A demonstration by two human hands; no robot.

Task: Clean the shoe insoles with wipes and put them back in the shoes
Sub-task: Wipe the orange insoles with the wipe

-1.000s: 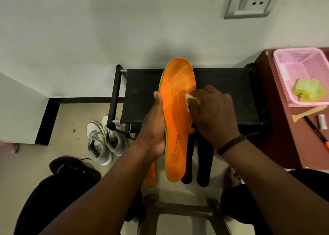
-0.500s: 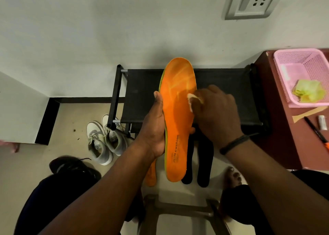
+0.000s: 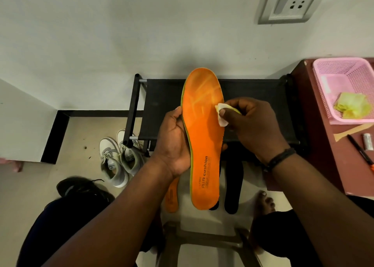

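— Since a second ago our right hand (image 3: pixel 257 125) has been sliding from the middle of the orange insole (image 3: pixel 204 139) out toward its right edge, hasn't it?

— Yes, and it is pinching the white wipe (image 3: pixel 222 114) between thumb and curled fingers, pressing it on the insole's upper right side.

— Where are we holding the insole?

— Our left hand (image 3: pixel 174 141) is gripping its left edge, thumb up along the rim, fingertips wrapping behind. It is standing nearly upright in the air in front of the black shoe rack (image 3: pixel 162 104), toe end up, heel end down, with "AIR cushion" printed near the heel.

— And the rest?

— A second orange insole (image 3: pixel 171 196) is peeking out below our left wrist, and two black insoles (image 3: pixel 232 187) are lying just behind the held one. White sneakers (image 3: pixel 117 159) are sitting on the floor left of the rack, with a black shoe (image 3: pixel 81 187) nearer to us.

— To the right?

— A pink basket (image 3: pixel 344 70) is resting on the maroon counter (image 3: pixel 315 145), holding a crumpled yellow-green cloth (image 3: pixel 352 105); a marker (image 3: pixel 360 152) is lying near it.
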